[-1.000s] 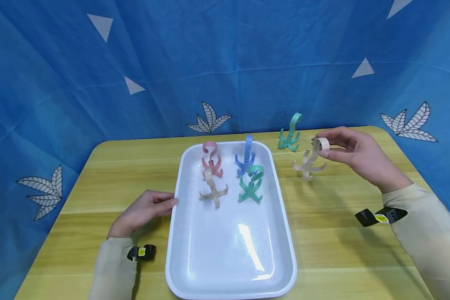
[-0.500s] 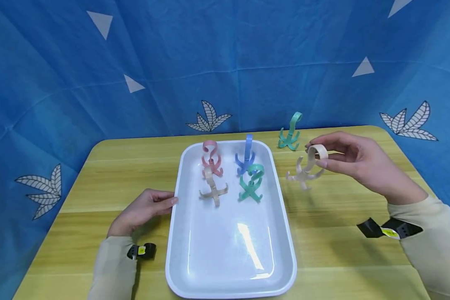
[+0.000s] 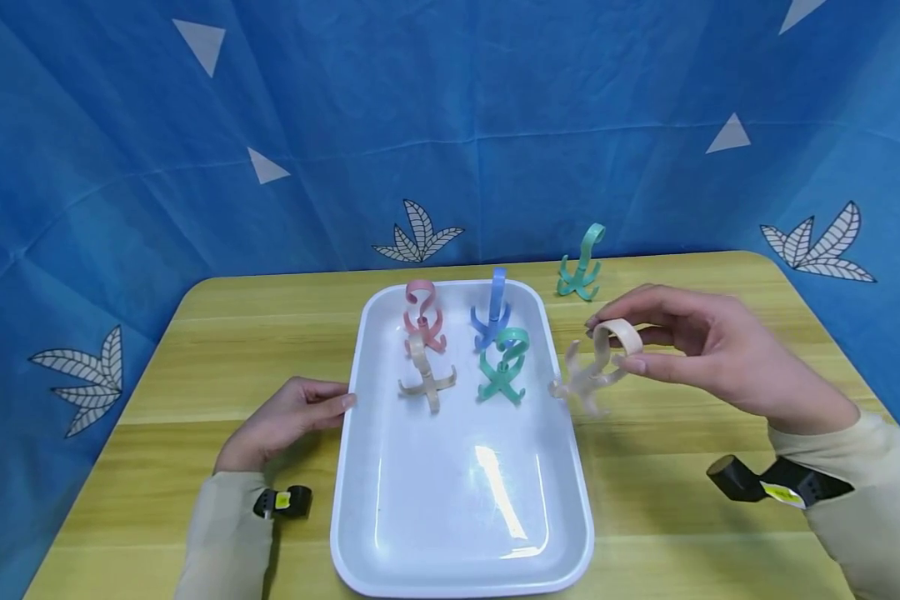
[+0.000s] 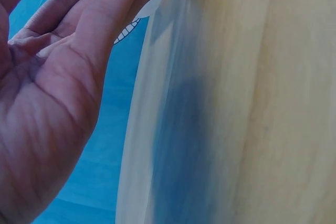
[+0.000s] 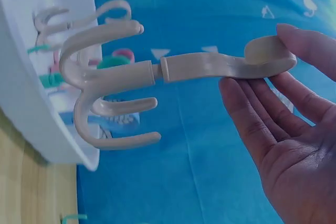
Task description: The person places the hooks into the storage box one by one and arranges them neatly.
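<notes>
My right hand point(image 3: 708, 354) pinches a beige four-pronged hanging hook point(image 3: 588, 379) by its curved top, and the prongs hang at the right rim of a white tray point(image 3: 457, 517). In the right wrist view the beige hook point(image 5: 115, 74) shows its swivel neck, with fingers and thumb on the curl. My left hand point(image 3: 292, 421) holds the tray's left rim, thumb on top. Standing in the tray's far half are a pink hook point(image 3: 423, 325), a blue hook point(image 3: 492, 321), a green hook point(image 3: 502, 375) and another beige hook point(image 3: 425, 379).
A second green hook point(image 3: 581, 271) stands on the wooden table point(image 3: 270, 325) beyond the tray's far right corner. Blue cloth point(image 3: 345, 125) with leaf and triangle prints hangs behind the table. The tray's raised rim runs all round it.
My right hand has moved left and nearer, carrying the beige hook from beside the loose green hook to the tray's right rim. The left hand and tray have stayed in place.
</notes>
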The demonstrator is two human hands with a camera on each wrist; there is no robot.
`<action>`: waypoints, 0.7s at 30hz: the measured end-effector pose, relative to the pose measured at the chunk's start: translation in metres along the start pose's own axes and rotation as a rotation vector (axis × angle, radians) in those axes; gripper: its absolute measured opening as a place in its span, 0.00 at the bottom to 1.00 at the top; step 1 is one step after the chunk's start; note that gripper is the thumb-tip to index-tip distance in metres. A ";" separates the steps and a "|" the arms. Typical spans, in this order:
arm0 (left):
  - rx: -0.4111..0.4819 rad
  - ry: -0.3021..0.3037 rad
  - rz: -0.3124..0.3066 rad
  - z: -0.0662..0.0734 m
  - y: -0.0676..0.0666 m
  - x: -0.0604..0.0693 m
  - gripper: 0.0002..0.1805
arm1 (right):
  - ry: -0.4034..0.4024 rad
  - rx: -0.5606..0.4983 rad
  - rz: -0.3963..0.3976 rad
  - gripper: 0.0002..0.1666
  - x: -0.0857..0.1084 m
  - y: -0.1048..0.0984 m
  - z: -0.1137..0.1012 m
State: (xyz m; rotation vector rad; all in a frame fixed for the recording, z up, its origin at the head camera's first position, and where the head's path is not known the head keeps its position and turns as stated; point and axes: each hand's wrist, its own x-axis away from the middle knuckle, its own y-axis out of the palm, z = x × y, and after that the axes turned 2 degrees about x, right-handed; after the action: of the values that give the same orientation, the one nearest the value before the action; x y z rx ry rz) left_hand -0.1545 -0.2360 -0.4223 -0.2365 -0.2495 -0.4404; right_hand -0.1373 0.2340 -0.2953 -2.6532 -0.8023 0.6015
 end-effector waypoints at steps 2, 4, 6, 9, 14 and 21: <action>0.000 -0.001 0.000 0.000 0.000 0.001 0.27 | -0.021 -0.005 -0.026 0.26 -0.002 0.006 -0.001; -0.007 -0.002 0.000 0.001 -0.001 0.001 0.27 | -0.038 -0.008 -0.052 0.26 -0.004 0.010 -0.002; -0.011 -0.005 -0.002 0.001 -0.001 0.000 0.27 | -0.051 -0.014 -0.076 0.26 -0.006 0.014 -0.003; -0.010 -0.008 -0.009 0.002 -0.001 -0.001 0.27 | -0.054 -0.005 -0.108 0.26 -0.008 0.018 -0.005; 0.003 -0.007 -0.024 0.003 -0.001 -0.001 0.26 | -0.039 0.008 -0.160 0.26 -0.015 0.027 -0.005; 0.008 -0.015 -0.020 0.002 -0.001 0.000 0.26 | 0.015 -0.054 -0.253 0.24 -0.030 0.045 0.007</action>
State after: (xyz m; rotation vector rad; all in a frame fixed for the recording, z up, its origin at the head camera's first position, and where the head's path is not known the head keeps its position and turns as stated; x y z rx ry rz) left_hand -0.1556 -0.2363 -0.4204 -0.2298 -0.2681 -0.4579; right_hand -0.1427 0.1813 -0.3099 -2.5433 -1.1414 0.4989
